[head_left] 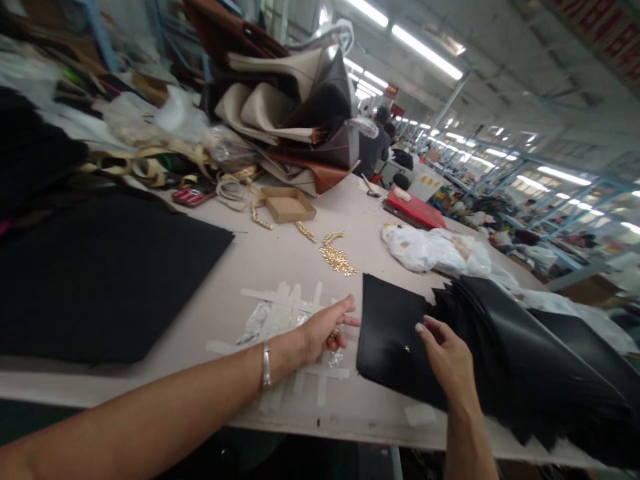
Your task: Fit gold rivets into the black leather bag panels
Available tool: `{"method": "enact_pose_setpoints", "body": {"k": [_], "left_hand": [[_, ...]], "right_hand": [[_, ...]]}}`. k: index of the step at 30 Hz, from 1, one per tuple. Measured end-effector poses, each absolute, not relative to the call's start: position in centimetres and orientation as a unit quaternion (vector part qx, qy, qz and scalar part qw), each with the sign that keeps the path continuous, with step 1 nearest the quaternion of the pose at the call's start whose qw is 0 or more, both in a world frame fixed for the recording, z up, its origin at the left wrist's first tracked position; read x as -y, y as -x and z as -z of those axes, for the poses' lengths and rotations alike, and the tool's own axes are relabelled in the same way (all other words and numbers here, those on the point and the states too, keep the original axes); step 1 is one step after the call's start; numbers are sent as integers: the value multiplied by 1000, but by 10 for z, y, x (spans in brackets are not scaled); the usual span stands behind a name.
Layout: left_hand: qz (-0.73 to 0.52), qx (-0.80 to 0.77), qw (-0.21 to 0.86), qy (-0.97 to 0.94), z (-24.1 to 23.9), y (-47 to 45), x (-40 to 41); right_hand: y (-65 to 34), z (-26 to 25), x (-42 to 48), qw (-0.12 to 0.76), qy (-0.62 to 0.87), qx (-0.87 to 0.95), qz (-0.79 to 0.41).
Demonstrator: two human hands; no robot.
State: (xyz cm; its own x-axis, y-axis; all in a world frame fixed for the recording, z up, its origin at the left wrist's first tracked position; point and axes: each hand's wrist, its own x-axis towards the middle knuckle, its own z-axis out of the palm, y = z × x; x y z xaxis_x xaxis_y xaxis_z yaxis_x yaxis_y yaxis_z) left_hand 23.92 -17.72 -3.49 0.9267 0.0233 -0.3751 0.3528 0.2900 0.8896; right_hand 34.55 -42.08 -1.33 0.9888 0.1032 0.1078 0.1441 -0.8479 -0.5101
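Observation:
A black leather-like panel (387,327) lies at the front of the table, its left edge beside my left hand (327,330). The index finger of that hand points at this edge, while the other fingers curl round small gold metal pieces (336,331). Over the panel's right part is my right hand (450,357), thumb and fingertips drawn together; what they pinch, if anything, is hidden. One tiny gold piece (407,349) shows on the panel. Beyond my hands, a loose pile of gold pieces (339,260) lies on the table.
A fanned stack of black panels (520,347) spreads at right, and a large black sheet (110,273) at left. Tape strips (285,307) cross the tabletop. Farther back are a cardboard tray (289,204), white plastic bags (435,250), a red folder (415,208) and stacked bags (295,100).

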Motion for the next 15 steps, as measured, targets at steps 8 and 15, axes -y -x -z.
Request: {"method": "enact_pose_setpoints", "body": {"k": [8,15], "left_hand": [[63,-106,856,-502,22,-165,135],[10,-123,910,-396,18,-128,103]], "right_hand": [[-230,18,317,431,822,364,-77],[-192,15,256,375,789,488,2]]}}
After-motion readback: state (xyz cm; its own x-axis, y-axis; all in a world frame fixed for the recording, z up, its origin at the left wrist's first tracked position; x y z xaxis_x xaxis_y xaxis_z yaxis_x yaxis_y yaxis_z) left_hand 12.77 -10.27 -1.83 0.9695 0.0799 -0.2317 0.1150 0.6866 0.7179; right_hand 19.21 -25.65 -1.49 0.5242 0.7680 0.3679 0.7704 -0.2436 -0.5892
